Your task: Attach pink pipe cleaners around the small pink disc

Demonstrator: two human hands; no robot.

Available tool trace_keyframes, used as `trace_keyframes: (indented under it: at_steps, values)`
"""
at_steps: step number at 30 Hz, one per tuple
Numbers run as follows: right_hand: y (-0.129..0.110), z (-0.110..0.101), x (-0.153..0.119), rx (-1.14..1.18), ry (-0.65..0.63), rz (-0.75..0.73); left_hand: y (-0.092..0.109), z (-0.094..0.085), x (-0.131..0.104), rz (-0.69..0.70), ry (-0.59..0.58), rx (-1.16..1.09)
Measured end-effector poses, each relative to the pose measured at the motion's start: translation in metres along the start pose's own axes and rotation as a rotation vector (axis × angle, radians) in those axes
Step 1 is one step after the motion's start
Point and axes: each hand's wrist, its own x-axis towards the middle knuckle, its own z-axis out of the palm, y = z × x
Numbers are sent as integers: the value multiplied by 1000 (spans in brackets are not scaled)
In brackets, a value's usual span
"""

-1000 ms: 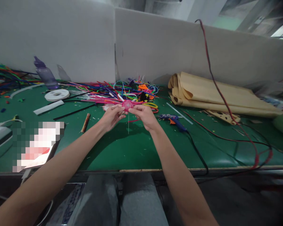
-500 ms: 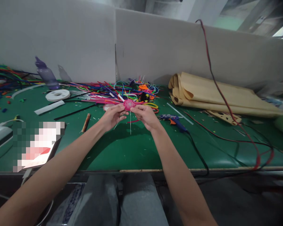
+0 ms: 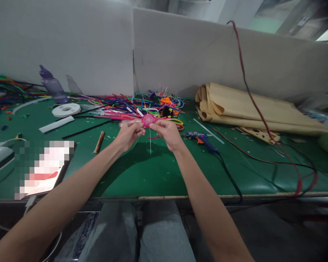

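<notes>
Between my two hands, above the green table (image 3: 153,174), is a small round pink piece (image 3: 148,119) with a paler centre and thin white spikes sticking out around it. My left hand (image 3: 129,134) pinches its left side with thumb and forefinger, the other fingers curled beneath. On its right edge the fingers of my right hand (image 3: 166,131) are closed. Just behind the piece lies a heap of coloured pipe cleaners (image 3: 120,105). What is under the piece is hidden by my fingers.
A blue glue gun (image 3: 202,140) lies right of my hands, its cord running to the front edge. Rolled brown paper (image 3: 251,109) lies behind it. To the left are a white spool (image 3: 66,109), a purple bottle (image 3: 54,85), a brown stick (image 3: 99,142) and a phone (image 3: 47,174).
The pink piece has turned slightly in my fingers, and its white spikes point in somewhat different directions. Both hands stay at nearly the same place.
</notes>
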Motion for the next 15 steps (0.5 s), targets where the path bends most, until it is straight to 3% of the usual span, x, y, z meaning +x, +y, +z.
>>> trace_keyframes:
  at_steps: [8, 15]
  values:
    - [-1, 7, 0, -77, 45, -95, -4, 0, 0, 39, 10, -26]
    - [-3, 3, -1, 52, 18, -19, 0, 0, 0, 24, -23, -45]
